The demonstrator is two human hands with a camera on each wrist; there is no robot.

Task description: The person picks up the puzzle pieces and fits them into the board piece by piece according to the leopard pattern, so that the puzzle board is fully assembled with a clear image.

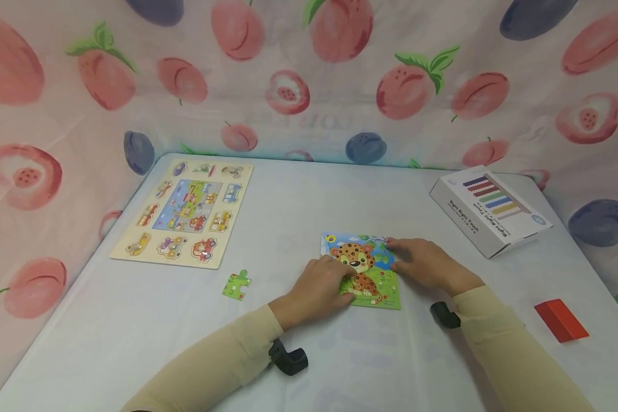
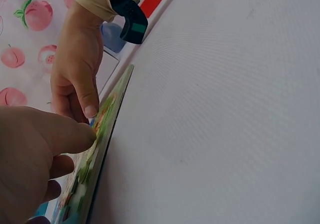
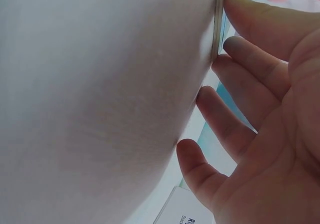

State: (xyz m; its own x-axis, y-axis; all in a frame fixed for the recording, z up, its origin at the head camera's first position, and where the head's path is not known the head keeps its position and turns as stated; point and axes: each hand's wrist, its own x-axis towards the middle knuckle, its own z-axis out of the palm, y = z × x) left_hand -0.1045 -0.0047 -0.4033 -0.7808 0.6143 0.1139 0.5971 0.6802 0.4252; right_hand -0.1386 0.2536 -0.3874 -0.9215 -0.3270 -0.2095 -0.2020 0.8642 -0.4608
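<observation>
A small jigsaw puzzle (image 1: 378, 277) with a spotted leopard cub on grass lies flat in the middle of the table. My left hand (image 1: 316, 289) reaches over its left side, thumb and fingertips resting on the picture and covering part of it. At the puzzle's right edge is my right hand (image 1: 424, 264), its fingertips touching the border near the upper corner. The right wrist view shows that hand's fingers (image 3: 250, 78) spread along the edge. Left of my left hand lies a loose green puzzle piece (image 1: 233, 288).
A wooden peg board with vehicles (image 1: 232, 229) lies at the back left. At the back right stands a white box (image 1: 481, 223) with coloured bars printed on it. A red block (image 1: 561, 320) sits to the right of my right forearm. Fruit-patterned cloth (image 1: 309, 114) hangs behind the table.
</observation>
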